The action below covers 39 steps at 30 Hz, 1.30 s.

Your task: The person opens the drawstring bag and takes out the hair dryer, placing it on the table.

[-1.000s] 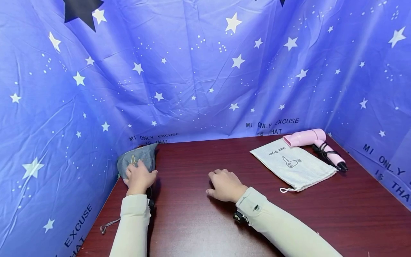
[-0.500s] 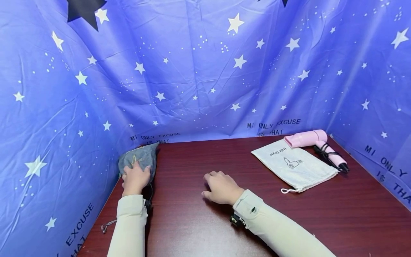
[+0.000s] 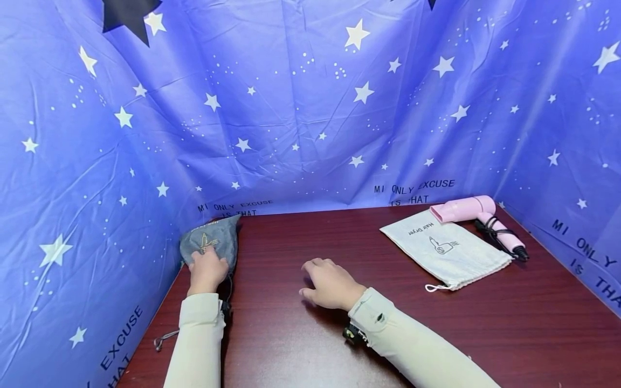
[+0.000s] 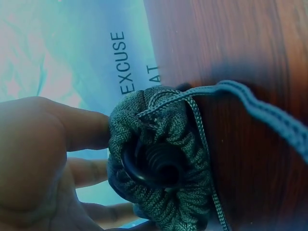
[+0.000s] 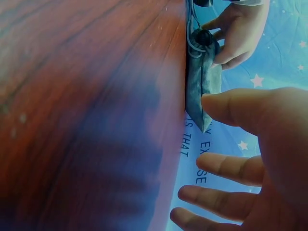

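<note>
A grey drawstring bag (image 3: pixel 225 240) with a yellow hair dryer print lies at the table's far left. My left hand (image 3: pixel 207 274) is on top of it, its fingers over the printed side. The left wrist view shows the bag's gathered mouth (image 4: pixel 190 144), with a black ribbed cord end (image 4: pixel 168 166) poking out. Nearly straight fingers (image 4: pixel 89 172) meet the bag's upper side there; their tips are hidden behind it. My right hand (image 3: pixel 332 284) hovers close over the middle of the table, palm down, fingers spread and holding nothing.
At the right, a pink hair dryer (image 3: pixel 463 208) with a tied black cord lies partly over a white drawstring bag (image 3: pixel 443 250) lettered "Hair Dryer". A grey drawstring cord (image 3: pixel 165 339) lies by my left sleeve. A blue star-print curtain (image 3: pixel 301 108) encloses the dark red table (image 3: pixel 301 231).
My left hand has pulled back slightly toward the bag's near end, its fingers drawn closer together. My right hand has shifted a little left. Both bags and the pink dryer stay put.
</note>
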Each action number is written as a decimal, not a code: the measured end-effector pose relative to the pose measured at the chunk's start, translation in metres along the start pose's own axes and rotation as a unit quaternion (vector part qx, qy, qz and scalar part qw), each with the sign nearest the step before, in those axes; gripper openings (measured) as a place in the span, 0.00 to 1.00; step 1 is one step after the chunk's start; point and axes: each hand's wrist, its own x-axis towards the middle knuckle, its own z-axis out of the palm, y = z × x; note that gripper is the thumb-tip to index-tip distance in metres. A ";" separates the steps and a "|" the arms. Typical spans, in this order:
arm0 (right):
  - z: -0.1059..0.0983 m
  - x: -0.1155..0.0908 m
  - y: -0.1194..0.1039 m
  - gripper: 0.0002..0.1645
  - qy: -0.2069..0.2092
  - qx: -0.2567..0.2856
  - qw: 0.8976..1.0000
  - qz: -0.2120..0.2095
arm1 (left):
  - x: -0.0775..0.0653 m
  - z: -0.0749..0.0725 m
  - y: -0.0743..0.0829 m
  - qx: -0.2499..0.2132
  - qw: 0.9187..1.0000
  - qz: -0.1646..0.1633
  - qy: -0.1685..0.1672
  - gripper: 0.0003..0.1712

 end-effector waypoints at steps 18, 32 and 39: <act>0.004 -0.001 -0.006 0.23 -0.014 0.007 1.000 0.001 | -0.006 0.000 0.015 0.037 0.999 0.015 -0.016 0.37; 0.014 0.001 -0.005 0.18 0.007 0.020 1.000 -0.004 | -0.016 -0.011 0.026 0.067 0.996 0.050 -0.026 0.30; 0.015 0.002 -0.006 0.18 0.009 0.017 1.000 -0.010 | -0.016 -0.014 0.029 0.077 0.995 0.047 -0.038 0.21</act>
